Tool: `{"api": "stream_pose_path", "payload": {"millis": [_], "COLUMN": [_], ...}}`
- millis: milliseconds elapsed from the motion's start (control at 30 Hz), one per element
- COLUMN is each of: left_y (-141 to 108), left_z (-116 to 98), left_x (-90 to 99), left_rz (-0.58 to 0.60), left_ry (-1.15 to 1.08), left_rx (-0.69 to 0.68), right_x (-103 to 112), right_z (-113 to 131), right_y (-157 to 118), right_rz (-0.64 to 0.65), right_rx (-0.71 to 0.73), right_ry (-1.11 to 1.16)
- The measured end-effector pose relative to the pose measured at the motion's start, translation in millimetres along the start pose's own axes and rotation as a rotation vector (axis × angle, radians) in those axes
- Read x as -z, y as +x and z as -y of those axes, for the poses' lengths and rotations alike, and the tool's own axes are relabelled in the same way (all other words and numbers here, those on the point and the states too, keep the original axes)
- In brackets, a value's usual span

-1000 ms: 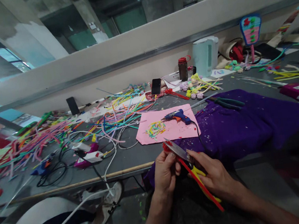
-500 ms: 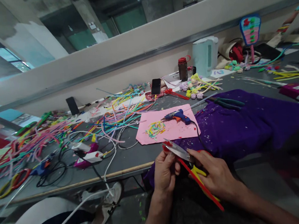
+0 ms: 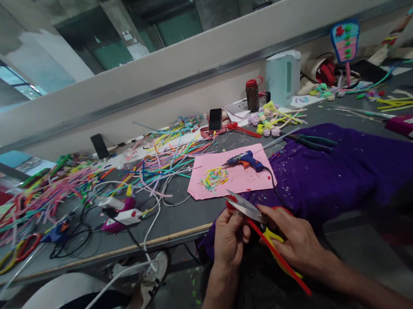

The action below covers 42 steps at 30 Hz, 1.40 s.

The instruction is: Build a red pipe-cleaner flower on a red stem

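Observation:
My left hand [image 3: 227, 238] is closed, its thumb and fingers pinching a red pipe cleaner [image 3: 282, 259] near its upper end. The stem's long tail slants down to the right, under my right hand. My right hand [image 3: 294, 236] grips scissors [image 3: 247, 210] with yellow and red handles. Their metal blades lie across the red end, just above my left thumb; whether they touch it I cannot tell. Beyond the hands is a pink sheet [image 3: 237, 184] bearing a blue glue gun [image 3: 249, 161] and a pile of cut pastel pieces [image 3: 214, 178].
A purple cloth [image 3: 324, 186] with pliers [image 3: 312, 142] covers the bench at right. Loose pipe cleaners [image 3: 58, 189], cables and a power strip [image 3: 119, 222] spread leftward. A phone [image 3: 215, 119], bottle [image 3: 252, 96] and kettle [image 3: 284, 80] stand behind. Another person's shoe [image 3: 161, 267] shows lower left.
The scissor blades have shifted very slightly at the red end, and less red shows above them. Both hands stay almost in place.

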State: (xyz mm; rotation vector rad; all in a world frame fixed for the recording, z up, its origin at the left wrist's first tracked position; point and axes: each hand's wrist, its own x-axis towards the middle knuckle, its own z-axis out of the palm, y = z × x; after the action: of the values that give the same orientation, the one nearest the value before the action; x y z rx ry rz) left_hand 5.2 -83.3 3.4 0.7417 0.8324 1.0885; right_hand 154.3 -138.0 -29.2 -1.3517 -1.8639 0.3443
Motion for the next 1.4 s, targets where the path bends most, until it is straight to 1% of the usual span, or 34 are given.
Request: {"api": "stream_pose_path", "payload": {"millis": [367, 567, 833, 1000, 1400], "left_y": [1, 2, 1, 1, 1], "left_z": [1, 2, 1, 1, 6], "left_x": [-0.4, 0.9, 1.1, -0.6, 1.4], "left_rz": [0.019, 0.021, 0.012, 0.014, 0.024], "left_ry": [-0.027, -0.025, -0.023, -0.024, -0.005], "left_rx": [-0.018, -0.015, -0.005, -0.004, 0.017], "right_x": [-3, -4, 2, 3, -1], "right_z": [-6, -9, 1, 1, -2], "right_y": [-3, -3, 0, 1, -1], "right_rz": [0.041, 0.029, -0.028, -0.047, -0.023], "right_rx": [0.028, 0.06, 0.004, 0.019, 0.036], "right_ry": [0.013, 0.0, -0.056, -0.07, -0.033]}}
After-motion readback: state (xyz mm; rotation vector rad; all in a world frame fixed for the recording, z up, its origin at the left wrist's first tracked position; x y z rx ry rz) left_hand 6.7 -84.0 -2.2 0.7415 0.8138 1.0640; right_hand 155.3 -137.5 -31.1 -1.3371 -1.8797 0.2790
